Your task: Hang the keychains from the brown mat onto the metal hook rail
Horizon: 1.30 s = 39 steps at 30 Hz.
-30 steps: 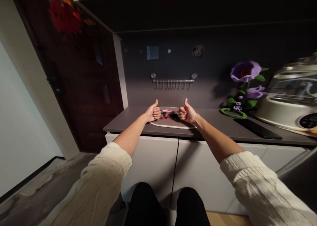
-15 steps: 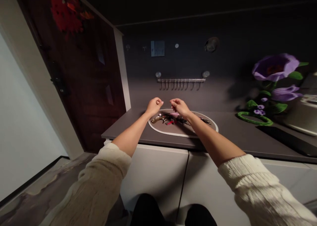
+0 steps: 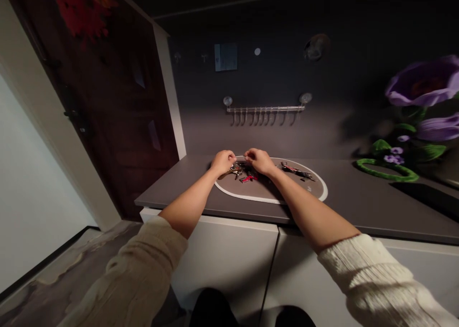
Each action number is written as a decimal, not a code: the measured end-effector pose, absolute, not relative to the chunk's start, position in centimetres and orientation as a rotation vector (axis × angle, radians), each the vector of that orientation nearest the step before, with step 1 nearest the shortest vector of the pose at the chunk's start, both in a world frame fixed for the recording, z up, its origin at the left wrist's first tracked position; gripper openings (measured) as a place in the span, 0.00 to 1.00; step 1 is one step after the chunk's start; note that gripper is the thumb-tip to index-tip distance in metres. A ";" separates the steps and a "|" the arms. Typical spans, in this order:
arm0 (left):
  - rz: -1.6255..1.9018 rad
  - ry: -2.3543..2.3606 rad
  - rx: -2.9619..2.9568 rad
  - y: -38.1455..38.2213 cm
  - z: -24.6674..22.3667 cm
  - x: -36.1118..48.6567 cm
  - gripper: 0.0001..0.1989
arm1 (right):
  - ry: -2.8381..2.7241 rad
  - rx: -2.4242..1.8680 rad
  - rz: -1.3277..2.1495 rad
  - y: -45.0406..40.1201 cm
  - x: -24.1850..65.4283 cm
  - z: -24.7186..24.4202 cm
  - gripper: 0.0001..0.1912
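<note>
Our left hand [image 3: 224,161] and right hand [image 3: 258,160] face each other with fingers curled and thumbs drawn in, a narrow gap between them. We cannot tell whether either hand grips anything, since the fingertips are small and partly hidden. Both appear toward the back of an oval mat [image 3: 258,189], brown-grey with a thick white rim and small pale marks near its right front edge, which lies flat on the dark countertop [image 3: 172,186].

Below our hands, on the left half of the mat, lies a loose jumble of small metallic and dark pieces, partly covered by our fingers. We make out a bright red piece [image 3: 247,178] at its front, and a brownish-gold piece [image 3: 226,174] beside our left wrist. To the right of our right hand, a slender bundle [image 3: 296,170] lies slantwise, mostly black, with red and silvery parts toward its left end.
</note>
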<state>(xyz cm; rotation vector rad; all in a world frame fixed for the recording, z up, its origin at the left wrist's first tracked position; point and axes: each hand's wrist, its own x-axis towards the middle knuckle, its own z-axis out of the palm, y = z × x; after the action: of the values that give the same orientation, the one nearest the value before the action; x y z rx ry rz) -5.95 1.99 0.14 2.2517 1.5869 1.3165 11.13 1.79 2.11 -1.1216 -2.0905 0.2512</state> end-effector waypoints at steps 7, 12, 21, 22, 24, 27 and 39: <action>1.073 1.541 2.335 0.7 0.5 -6.1 0.10 | -2.264 -1.177 0.164 1.9 11.4 1.9 0.05; 0.966 1.463 2.279 -0.3 0.6 -6.1 0.16 | -2.292 -1.181 0.160 1.9 11.7 1.7 0.05; 0.956 1.311 2.159 -0.2 0.3 -6.4 0.12 | -2.291 -1.197 0.138 1.8 11.7 1.5 0.06; 0.972 1.292 2.147 -0.1 0.3 -6.4 0.12 | -2.295 -1.194 0.118 1.8 11.7 1.5 0.06; 0.999 1.261 2.125 -0.2 0.4 -6.3 0.11 | -2.310 -1.200 0.064 1.7 11.6 1.5 0.07; 1.029 1.244 2.108 -0.4 0.6 -6.2 0.10 | -2.344 -1.221 -0.008 1.6 11.5 1.6 0.08; 1.234 1.118 1.972 -0.8 1.5 -6.1 0.07 | -2.207 -1.144 0.028 0.9 10.8 1.9 0.10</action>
<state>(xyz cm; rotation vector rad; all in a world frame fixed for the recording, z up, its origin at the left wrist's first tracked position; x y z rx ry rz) -6.09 -0.84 1.47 1.9721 1.1175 1.2344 10.77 0.93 1.92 -1.1438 -2.2074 0.0279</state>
